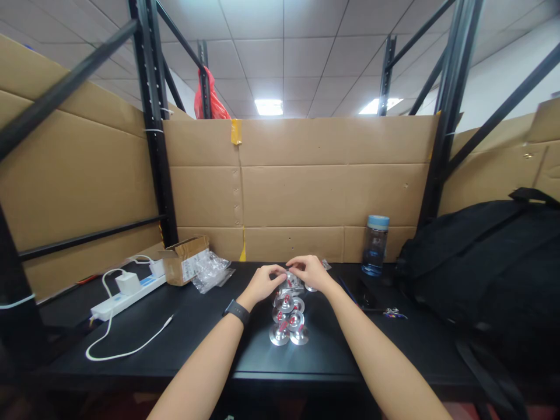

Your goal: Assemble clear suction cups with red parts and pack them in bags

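Observation:
A cluster of clear round suction cups [285,302] with small red parts lies on the black table in front of me, several of them close together and overlapping. At the far end of the cluster, my left hand [263,284] is closed, with thumb and fingertips pinched at a clear suction cup [292,280]. From the other side my right hand [312,272] bends its fingers down onto the same piece, fingertips near the left ones. Fingers partly hide that piece. Another clear cup [310,288] shows beneath my right hand. A dark watch [237,311] is on my left wrist.
To the left are a white power strip [131,296] with a cable, an opened carton [184,261] and crumpled clear plastic [212,272]. A water bottle [375,245], keys [394,314] and a black backpack [485,268] stand right. Cardboard walls [293,192] enclose the table.

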Motion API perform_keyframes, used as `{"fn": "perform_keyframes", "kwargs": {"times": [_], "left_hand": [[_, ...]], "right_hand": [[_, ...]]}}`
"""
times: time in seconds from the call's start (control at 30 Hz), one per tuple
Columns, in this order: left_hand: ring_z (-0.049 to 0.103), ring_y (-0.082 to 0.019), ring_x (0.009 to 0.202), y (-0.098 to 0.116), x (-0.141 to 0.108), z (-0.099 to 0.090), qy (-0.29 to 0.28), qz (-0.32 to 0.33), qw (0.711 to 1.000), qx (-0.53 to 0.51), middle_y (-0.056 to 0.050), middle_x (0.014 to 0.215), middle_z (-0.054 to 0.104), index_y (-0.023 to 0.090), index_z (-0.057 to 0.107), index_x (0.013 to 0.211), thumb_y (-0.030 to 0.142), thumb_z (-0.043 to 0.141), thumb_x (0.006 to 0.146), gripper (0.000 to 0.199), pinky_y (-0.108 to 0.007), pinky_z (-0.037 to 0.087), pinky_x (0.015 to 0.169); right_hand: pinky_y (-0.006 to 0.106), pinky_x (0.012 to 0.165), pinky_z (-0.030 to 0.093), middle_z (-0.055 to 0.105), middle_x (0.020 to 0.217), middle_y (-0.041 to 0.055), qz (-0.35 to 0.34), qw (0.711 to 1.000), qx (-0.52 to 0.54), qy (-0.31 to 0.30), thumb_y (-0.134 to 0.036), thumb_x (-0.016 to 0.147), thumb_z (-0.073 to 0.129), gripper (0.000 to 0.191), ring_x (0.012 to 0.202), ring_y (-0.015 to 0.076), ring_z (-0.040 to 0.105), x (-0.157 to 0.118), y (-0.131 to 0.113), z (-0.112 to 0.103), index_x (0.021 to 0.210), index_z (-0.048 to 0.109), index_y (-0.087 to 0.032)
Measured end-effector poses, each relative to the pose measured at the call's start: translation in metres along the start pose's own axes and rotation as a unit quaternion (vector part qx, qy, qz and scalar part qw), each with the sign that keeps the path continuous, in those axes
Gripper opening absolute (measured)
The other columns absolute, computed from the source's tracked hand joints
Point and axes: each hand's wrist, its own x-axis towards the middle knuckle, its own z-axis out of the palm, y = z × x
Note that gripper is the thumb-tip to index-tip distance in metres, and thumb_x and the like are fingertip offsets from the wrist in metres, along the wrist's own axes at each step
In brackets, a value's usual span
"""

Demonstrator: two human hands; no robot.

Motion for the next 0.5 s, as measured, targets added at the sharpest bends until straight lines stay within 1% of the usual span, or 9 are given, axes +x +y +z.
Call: {"fn": "perform_keyframes", "kwargs": {"times": [0.13,0.23,0.37,0.43,0.5], "left_hand": [[0.072,-0.021,0.090,0.0014,0.0008,-0.0001,0.021,-0.005,1.000,0.004,-0.005,0.096,0.079,0.019,0.078,0.097,0.036,0.064,0.090,0.023,-0.029,0.053,0.085],[0.072,-0.022,0.089,0.0025,0.0007,-0.0003,0.030,-0.005,0.999,0.015,-0.005,0.095,0.079,0.019,0.079,0.095,0.037,0.063,0.090,0.024,-0.030,0.053,0.085],[0.073,-0.022,0.088,0.0032,0.0005,-0.0007,0.036,-0.004,0.999,0.007,-0.005,0.094,0.079,0.020,0.079,0.094,0.036,0.063,0.090,0.023,-0.031,0.053,0.083],[0.073,-0.022,0.088,0.0034,0.0007,-0.0007,0.039,-0.006,0.999,-0.004,-0.005,0.094,0.079,0.020,0.079,0.094,0.036,0.065,0.089,0.022,-0.031,0.054,0.083],[0.073,-0.022,0.088,0.0036,0.0010,-0.0004,0.042,-0.010,0.999,-0.012,-0.005,0.093,0.080,0.020,0.079,0.093,0.037,0.066,0.089,0.022,-0.031,0.054,0.083]], "right_hand": [[0.027,0.072,0.053,0.078,0.083,0.0032,0.002,1.000,0.013,0.016,-0.021,0.082,0.070,0.018,0.073,0.0179,0.071,0.0000,0.0005,0.0020,0.098,0.080,-0.021],[0.028,0.073,0.054,0.079,0.085,0.0038,0.004,1.000,0.010,0.016,-0.021,0.084,0.068,0.018,0.075,0.0185,0.071,0.0004,0.0013,0.0037,0.098,0.080,-0.021],[0.030,0.073,0.054,0.077,0.083,0.0037,0.002,1.000,-0.001,0.013,-0.023,0.086,0.065,0.017,0.073,0.0186,0.069,0.0010,0.0009,0.0058,0.097,0.078,-0.021],[0.029,0.071,0.053,0.076,0.082,0.0038,0.000,1.000,-0.008,0.015,-0.026,0.087,0.066,0.017,0.072,0.0184,0.068,0.0009,0.0006,0.0062,0.098,0.078,-0.021],[0.028,0.068,0.052,0.075,0.083,0.0036,0.005,1.000,-0.008,0.008,-0.029,0.086,0.068,0.020,0.069,0.0169,0.065,0.0002,0.0009,0.0059,0.103,0.077,-0.021]]}}
